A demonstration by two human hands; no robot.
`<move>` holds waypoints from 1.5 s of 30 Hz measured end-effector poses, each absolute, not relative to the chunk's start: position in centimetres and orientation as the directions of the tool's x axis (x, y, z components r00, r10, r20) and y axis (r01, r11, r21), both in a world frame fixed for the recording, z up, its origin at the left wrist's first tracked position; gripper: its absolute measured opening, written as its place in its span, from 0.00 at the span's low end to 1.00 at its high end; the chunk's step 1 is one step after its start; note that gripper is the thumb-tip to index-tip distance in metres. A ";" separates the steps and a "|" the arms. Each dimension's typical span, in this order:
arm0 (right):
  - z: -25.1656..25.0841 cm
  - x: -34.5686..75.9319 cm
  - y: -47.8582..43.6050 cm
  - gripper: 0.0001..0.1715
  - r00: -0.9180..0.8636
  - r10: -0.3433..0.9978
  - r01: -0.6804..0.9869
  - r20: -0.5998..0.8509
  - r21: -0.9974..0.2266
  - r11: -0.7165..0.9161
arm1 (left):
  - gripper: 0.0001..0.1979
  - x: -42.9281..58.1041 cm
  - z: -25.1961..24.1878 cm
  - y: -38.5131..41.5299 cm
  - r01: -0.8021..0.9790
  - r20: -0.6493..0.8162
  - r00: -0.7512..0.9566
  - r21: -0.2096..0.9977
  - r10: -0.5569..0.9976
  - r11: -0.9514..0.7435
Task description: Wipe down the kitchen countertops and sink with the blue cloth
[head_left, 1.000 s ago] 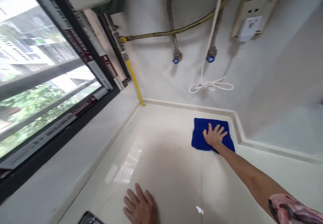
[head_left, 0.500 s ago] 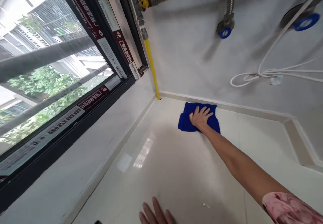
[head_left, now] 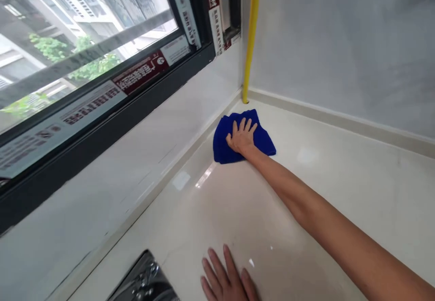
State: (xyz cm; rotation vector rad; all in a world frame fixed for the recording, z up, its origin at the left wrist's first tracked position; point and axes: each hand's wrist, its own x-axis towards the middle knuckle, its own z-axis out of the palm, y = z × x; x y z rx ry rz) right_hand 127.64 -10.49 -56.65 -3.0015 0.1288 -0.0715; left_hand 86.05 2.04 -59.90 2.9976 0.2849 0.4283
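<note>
Fingers splayed wide, the right hand [head_left: 241, 138] is resting on the blue cloth [head_left: 222, 148], twelve o'clock from the left hand [head_left: 228, 283].
It's looking light and limp, probably bunching unless palmed mid-cloth.

Right arm [head_left: 302, 203] outstretched, left fingers [head_left: 219, 266] spread

A flat, irregularly spread royal-blue cloth [head_left: 222, 142] is showing a matt, soft-looking face, while the glossy cream countertop [head_left: 190, 228] beneath it is mirroring bright patches of light. A slim yellow tubular pipe [head_left: 250, 43] is looking smooth before a plain grey-white wall [head_left: 340, 52]. Printed maroon-and-white strip labels [head_left: 141, 75], paper or film, are covering parts of a dark, metal-looking window frame [head_left: 149, 99]. A black angular object [head_left: 144, 283] is gleaming with sharp highlights.
</note>
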 end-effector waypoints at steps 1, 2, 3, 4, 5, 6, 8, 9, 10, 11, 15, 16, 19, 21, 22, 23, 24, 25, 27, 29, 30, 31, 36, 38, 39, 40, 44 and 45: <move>-56.6 126.4 -8.4 0.44 0.998 -0.031 -0.023 0.052 -0.146 -0.989 | 0.43 86.0 -59.4 1.9 0.171 0.247 0.948 0.137 0.201 -0.976; -56.4 125.0 -6.4 0.43 0.998 0.022 0.031 0.061 -0.155 -0.987 | 0.43 85.8 -59.0 1.8 0.173 0.226 0.953 0.149 0.204 -0.974; -56.3 123.4 -4.5 0.43 0.995 0.072 0.082 0.066 -0.165 -0.983 | 0.42 85.7 -58.7 1.7 0.170 0.209 0.957 0.158 0.201 -0.973; -56.1 121.6 -2.8 0.43 0.990 0.121 0.132 0.069 -0.175 -0.976 | 0.42 85.5 -58.5 1.6 0.164 0.199 0.960 0.163 0.196 -0.973; -56.0 119.8 -1.2 0.43 0.982 0.173 0.184 0.073 -0.186 -0.965 | 0.41 85.3 -58.3 1.6 0.157 0.195 0.963 0.163 0.188 -0.974; -55.8 117.9 0.3 0.43 0.970 0.229 0.241 0.080 -0.198 -0.950 | 0.40 85.2 -58.1 1.6 0.149 0.194 0.964 0.162 0.179 -0.975; -55.6 114.3 2.8 0.43 0.932 0.351 0.364 0.094 -0.223 -0.904 | 0.39 85.1 -58.0 1.7 0.116 0.205 0.967 0.166 0.150 -0.979; -55.4 112.7 4.0 0.43 0.904 0.415 0.427 0.101 -0.238 -0.872 | 0.38 85.0 -58.0 1.7 0.093 0.215 0.968 0.170 0.129 -0.981; -55.3 111.2 5.0 0.43 0.872 0.478 0.489 0.108 -0.254 -0.834 | 0.38 85.0 -58.0 1.7 0.066 0.224 0.969 0.175 0.105 -0.982; -55.3 109.8 6.0 0.43 0.833 0.540 0.550 0.116 -0.270 -0.790 | 0.37 84.9 -58.0 1.7 0.038 0.237 0.968 0.179 0.081 -0.983; -55.4 106.5 9.4 0.39 0.599 0.783 0.786 0.168 -0.312 -0.534 | 0.35 84.7 -58.2 1.5 -0.014 0.277 0.960 0.223 0.050 -0.975; -55.5 106.1 10.1 0.37 0.522 0.833 0.833 0.185 -0.318 -0.452 | 0.35 84.6 -58.2 1.5 -0.022 0.280 0.959 0.256 0.052 -0.966; -56.0 106.0 12.1 0.33 0.335 0.916 0.908 0.221 -0.334 -0.252 | 0.34 84.4 -58.2 1.3 -0.029 0.261 0.962 0.379 0.077 -0.925; -56.4 106.3 13.0 0.32 0.295 0.930 0.914 0.217 -0.348 -0.209 | 0.34 84.5 -58.0 1.3 -0.020 0.237 0.967 0.437 0.093 -0.899; -56.5 106.4 13.2 0.32 0.297 0.932 0.910 0.209 -0.356 -0.210 | 0.34 84.6 -57.9 1.4 -0.019 0.237 0.966 0.454 0.100 -0.891; -56.6 106.4 13.3 0.32 0.307 0.930 0.905 0.201 -0.365 -0.219 | 0.33 84.7 -57.8 1.5 -0.024 0.244 0.964 0.470 0.104 -0.882; -56.6 106.2 13.1 0.32 0.322 0.926 0.898 0.197 -0.373 -0.233 | 0.32 84.8 -57.7 1.6 -0.029 0.256 0.960 0.490 0.112 -0.871; -56.5 105.9 12.8 0.32 0.342 0.919 0.890 0.195 -0.381 -0.250 | 0.30 85.0 -57.6 1.7 -0.036 0.275 0.953 0.517 0.126 -0.855; -56.3 104.9 11.4 0.32 0.383 0.902 0.874 0.199 -0.395 -0.284 | 0.22 85.1 -57.5 1.8 -0.089 0.349 0.923 0.610 0.166 -0.787; -56.0 103.5 9.2 0.33 0.404 0.893 0.865 0.200 -0.400 -0.302 | 0.17 84.7 -57.3 1.8 -0.205 0.440 0.880 0.691 0.178 -0.694; -55.9 102.7 7.9 0.33 0.407 0.892 0.865 0.199 -0.398 -0.305 | 0.16 84.2 -57.0 1.7 -0.279 0.487 0.859 0.706 0.160 -0.651; -55.9 101.8 6.5 0.33 0.405 0.892 0.866 0.199 -0.395 -0.305 | 0.15 83.5 -56.7 1.5 -0.352 0.528 0.840 0.704 0.124 -0.616; -56.2 96.5 -1.0 0.34 0.378 0.902 0.878 0.207 -0.389 -0.279 | 0.14 78.6 -53.9 1.1 -0.567 0.630 0.773 0.636 -0.072 -0.523; -56.4 93.9 -3.6 0.34 0.368 0.909 0.880 0.196 -0.390 -0.272 | 0.17 77.1 -53.0 1.3 -0.501 0.613 0.790 0.629 -0.016 -0.595; -56.5 92.6 -4.8 0.34 0.365 0.912 0.880 0.187 -0.388 -0.273 | 0.18 76.6 -52.8 1.4 -0.415 0.579 0.814 0.631 0.042 -0.655; -56.5 91.3 -6.0 0.34 0.364 0.915 0.880 0.177 -0.387 -0.275 | 0.18 76.3 -52.7 1.5 -0.308 0.530 0.841 0.630 0.106 -0.713; -56.3 86.0 -10.0 0.38 0.400 0.903 0.863 0.156 -0.396 -0.314 | 0.22 75.6 -53.9 1.3 0.009 0.323 0.919 0.556 0.226 -0.831; -56.2 84.8 -10.9 0.40 0.422 0.893 0.853 0.156 -0.401 -0.333 | 0.23 75.3 -54.3 1.0 0.010 0.303 0.932 0.528 0.199 -0.849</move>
